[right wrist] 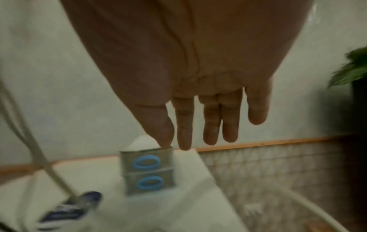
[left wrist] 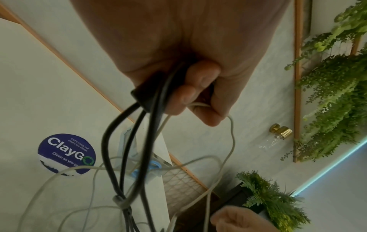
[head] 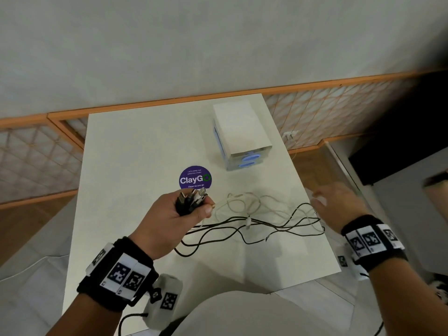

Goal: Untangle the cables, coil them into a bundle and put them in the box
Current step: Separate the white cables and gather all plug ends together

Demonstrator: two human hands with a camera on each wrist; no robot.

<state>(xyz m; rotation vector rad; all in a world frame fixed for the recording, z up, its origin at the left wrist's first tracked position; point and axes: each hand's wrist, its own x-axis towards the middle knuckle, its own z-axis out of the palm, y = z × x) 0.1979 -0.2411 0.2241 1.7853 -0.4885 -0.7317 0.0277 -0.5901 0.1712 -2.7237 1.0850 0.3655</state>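
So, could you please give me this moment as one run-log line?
left hand: grips cable plugs | right hand: open, empty | cables: loose on table | box: shut

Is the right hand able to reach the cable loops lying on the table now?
Probably yes. The right hand is open and holds nothing, hovering at the table edge right beside the cable loops. Nothing lies between them; the left hand only grips the plug ends.

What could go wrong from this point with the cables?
1. The left hand grips only the plug ends; the black cables and white cables lie crossed on the table, so pulling might tighten the tangle.
2. Loops by the open right hand reach the table's edge and could slide off.
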